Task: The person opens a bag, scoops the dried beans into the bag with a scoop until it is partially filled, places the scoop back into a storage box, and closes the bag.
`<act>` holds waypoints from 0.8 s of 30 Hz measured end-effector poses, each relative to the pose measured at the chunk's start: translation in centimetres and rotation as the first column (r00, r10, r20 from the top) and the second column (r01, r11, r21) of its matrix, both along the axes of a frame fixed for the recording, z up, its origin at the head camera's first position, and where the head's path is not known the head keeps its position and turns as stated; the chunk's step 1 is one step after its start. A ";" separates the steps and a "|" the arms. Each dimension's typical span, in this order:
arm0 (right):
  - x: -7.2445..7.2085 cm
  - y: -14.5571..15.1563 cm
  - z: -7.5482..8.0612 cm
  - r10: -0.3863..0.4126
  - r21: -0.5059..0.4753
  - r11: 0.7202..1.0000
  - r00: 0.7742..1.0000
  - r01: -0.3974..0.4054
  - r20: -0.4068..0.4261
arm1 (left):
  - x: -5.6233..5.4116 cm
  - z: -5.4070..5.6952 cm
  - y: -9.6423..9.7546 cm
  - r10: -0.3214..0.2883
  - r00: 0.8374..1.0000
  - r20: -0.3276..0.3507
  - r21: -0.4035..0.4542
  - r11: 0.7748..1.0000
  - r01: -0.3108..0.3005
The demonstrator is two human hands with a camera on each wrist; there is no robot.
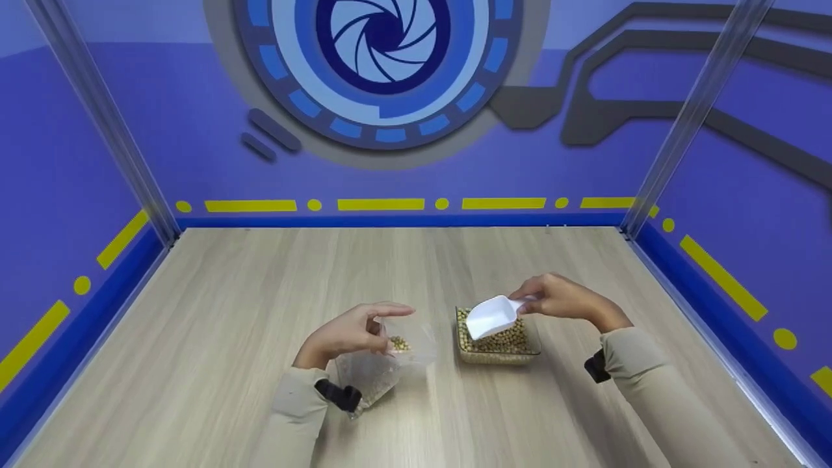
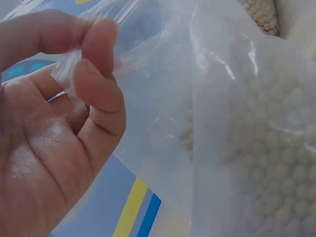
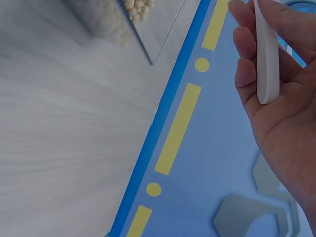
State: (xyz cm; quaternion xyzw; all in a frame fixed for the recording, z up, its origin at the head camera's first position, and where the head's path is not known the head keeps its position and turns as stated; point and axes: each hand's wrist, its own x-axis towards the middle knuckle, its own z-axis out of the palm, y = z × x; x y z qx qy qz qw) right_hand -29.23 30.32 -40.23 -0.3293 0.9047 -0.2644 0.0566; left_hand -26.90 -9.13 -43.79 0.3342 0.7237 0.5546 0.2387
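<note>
My left hand [image 1: 354,331] pinches the top edge of a clear plastic bag [image 2: 153,98] between thumb and fingers. Round pale beans [image 2: 281,182] fill its lower part, and some show through the bag's mouth in the head view. To the right, my right hand [image 1: 559,298] grips the handle of a white scoop [image 1: 492,316]. The scoop's bowl is over a glass container [image 1: 500,358] of the same yellowish beans [image 1: 510,339], its inside looking bare. In the right wrist view the white handle [image 3: 268,59] lies between fingers and thumb.
Both bag and container stand on a light wooden table [image 1: 247,325]. Blue panels [image 1: 156,143] with yellow dashes close off the back and both sides. Clear corner posts [image 1: 695,123] rise at the back left and back right.
</note>
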 end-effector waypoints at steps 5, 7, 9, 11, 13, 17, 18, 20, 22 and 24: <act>0.3 1.1 0.5 -0.027 0.041 0.999 1.000 0.028 -0.016 | 0.1 0.1 -0.3 -0.003 1.000 0.013 0.017 1.000 0.003; 0.4 1.5 0.7 -0.030 0.059 0.998 0.999 0.032 -0.023 | 0.1 0.1 -0.3 -0.003 1.000 0.010 0.019 1.000 0.002; 0.4 1.9 0.9 -0.026 0.086 0.996 0.999 0.030 -0.042 | 0.1 0.0 -0.3 -0.003 1.000 0.000 0.024 1.000 0.003; 0.5 2.2 1.0 -0.019 0.115 0.993 0.998 0.026 -0.066 | 0.1 -0.1 -0.3 -0.002 1.000 -0.010 0.023 1.000 0.003; 0.6 2.4 1.1 -0.008 0.146 0.989 0.996 0.021 -0.090 | 0.0 -0.2 -0.2 -0.004 1.000 -0.021 0.022 1.000 0.005; 0.9 2.7 1.3 -0.018 0.185 0.982 0.996 0.035 -0.093 | 0.0 -0.4 -0.1 -0.001 1.000 -0.028 0.015 1.000 0.001; 1.0 2.7 1.4 -0.028 0.189 0.981 0.996 0.044 -0.087 | 0.0 -0.4 0.0 -0.001 1.000 -0.027 0.015 1.000 0.001; 1.1 2.8 1.6 -0.048 0.200 0.978 0.996 0.062 -0.075 | 0.0 -0.5 0.0 0.000 1.000 -0.027 0.011 1.000 0.000; 1.3 2.7 1.9 -0.061 0.214 0.974 0.996 0.074 -0.068 | 0.0 -0.5 0.0 0.003 1.000 -0.027 0.007 1.000 -0.003; 1.5 2.7 2.2 -0.069 0.233 0.969 0.996 0.082 -0.063 | 0.1 -0.6 0.1 0.005 1.000 -0.026 0.002 1.000 -0.005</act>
